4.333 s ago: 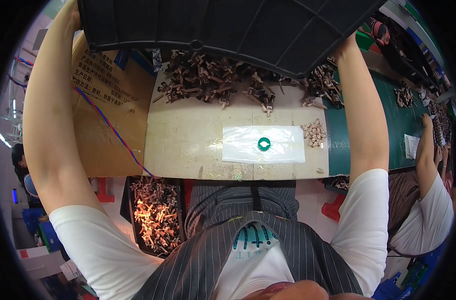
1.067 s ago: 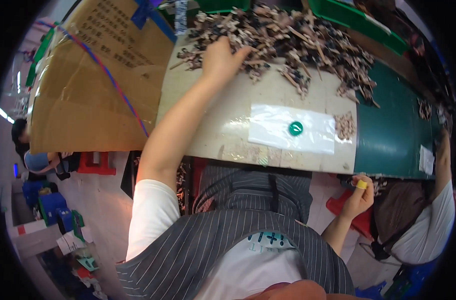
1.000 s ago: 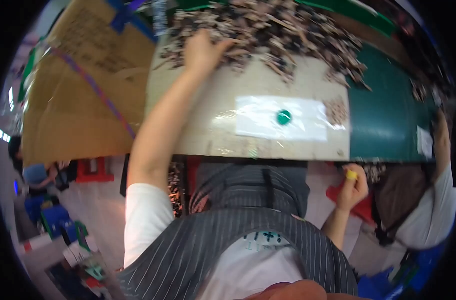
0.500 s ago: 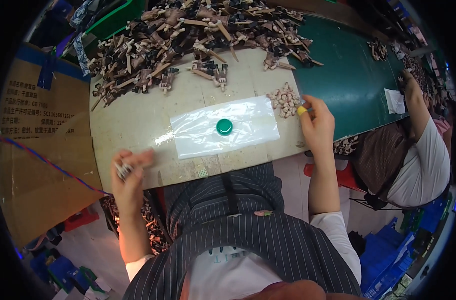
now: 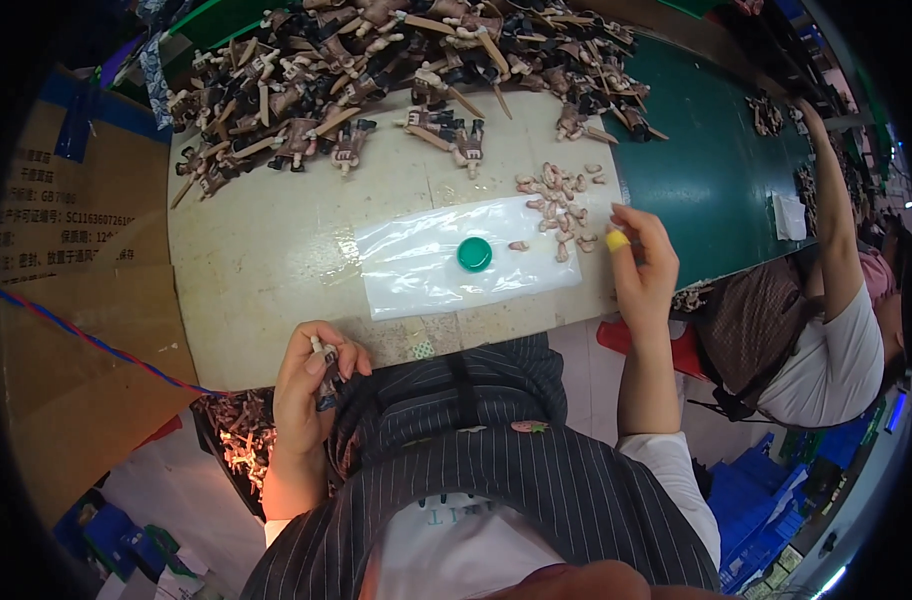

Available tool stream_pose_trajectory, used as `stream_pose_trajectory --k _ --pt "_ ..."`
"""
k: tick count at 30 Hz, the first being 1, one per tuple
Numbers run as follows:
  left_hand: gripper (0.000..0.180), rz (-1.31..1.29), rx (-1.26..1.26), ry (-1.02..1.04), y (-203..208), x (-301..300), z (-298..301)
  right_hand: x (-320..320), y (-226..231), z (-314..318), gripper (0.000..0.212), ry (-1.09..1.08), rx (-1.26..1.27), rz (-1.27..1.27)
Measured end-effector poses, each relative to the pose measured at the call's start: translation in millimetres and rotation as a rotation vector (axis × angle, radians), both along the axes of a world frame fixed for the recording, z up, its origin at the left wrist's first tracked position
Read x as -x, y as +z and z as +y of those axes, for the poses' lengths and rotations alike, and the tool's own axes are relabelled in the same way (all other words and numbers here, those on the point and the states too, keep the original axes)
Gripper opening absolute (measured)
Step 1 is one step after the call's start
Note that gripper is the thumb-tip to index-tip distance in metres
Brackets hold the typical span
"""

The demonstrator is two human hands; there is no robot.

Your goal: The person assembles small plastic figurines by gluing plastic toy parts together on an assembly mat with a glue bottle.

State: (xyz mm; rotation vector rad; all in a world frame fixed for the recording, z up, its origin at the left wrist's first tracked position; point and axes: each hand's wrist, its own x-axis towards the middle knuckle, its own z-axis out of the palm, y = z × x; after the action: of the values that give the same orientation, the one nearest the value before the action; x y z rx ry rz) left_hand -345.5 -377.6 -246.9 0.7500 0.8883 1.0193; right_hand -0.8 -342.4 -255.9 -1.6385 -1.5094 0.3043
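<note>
My left hand (image 5: pixel 301 385), near the front left edge of the table, is closed around a small figurine (image 5: pixel 327 378) with a pale head and dark lower body. My right hand (image 5: pixel 646 265) is at the table's right side, thumb and forefinger apart, nothing visible between them. Yellow tape (image 5: pixel 617 240) wraps its thumb. Just left of it lie small pale pieces (image 5: pixel 556 205), loosely scattered, some on a white plastic sheet (image 5: pixel 406 275). A round green cap (image 5: pixel 474 254) sits on the sheet.
A big heap of brown figurines (image 5: pixel 346 60) covers the table's far side. On the left stands a cardboard box (image 5: pixel 86 330) with a red-and-blue cord (image 5: pixel 96 342) across it. Figurines fill a container (image 5: pixel 241 430) below the table. Another person's arm (image 5: pixel 834 190) reaches over the green tabletop (image 5: pixel 686 150).
The small pale pieces have spread from a tight pile leftward, partly onto the sheet. My left hand has moved right and toward me with the figurine. My right hand has barely moved.
</note>
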Motion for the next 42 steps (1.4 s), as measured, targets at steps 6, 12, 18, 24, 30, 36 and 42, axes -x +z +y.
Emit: stream_pose_trajectory --k 6,12,18,24,30,36,42 --pt "0.031 0.005 -0.022 -0.050 4 -3 0 7 4 -27 0.015 0.044 0.101 0.000" --pt "0.027 0.159 -0.069 0.013 8 -11 -6 15 1 -15 0.008 -0.155 0.368 -0.132" --pt "0.025 0.217 -0.012 0.019 3 -14 -18 24 -11 -7 0.016 -0.079 0.102 -0.175" --pt "0.026 0.224 -0.037 0.062 4 -7 -20 25 -7 -20 0.019 -0.044 0.053 0.236" --pt "0.033 0.075 0.040 -0.115 3 -13 1 38 10 -26 0.012 0.248 0.362 0.801" --pt "0.034 0.375 -0.187 -0.049 -10 -30 5 69 -1 -11 0.012 0.322 0.380 0.582" --pt "0.026 0.444 -0.289 -0.087 -23 -27 10 74 -8 -10 0.011 0.377 0.261 0.254"
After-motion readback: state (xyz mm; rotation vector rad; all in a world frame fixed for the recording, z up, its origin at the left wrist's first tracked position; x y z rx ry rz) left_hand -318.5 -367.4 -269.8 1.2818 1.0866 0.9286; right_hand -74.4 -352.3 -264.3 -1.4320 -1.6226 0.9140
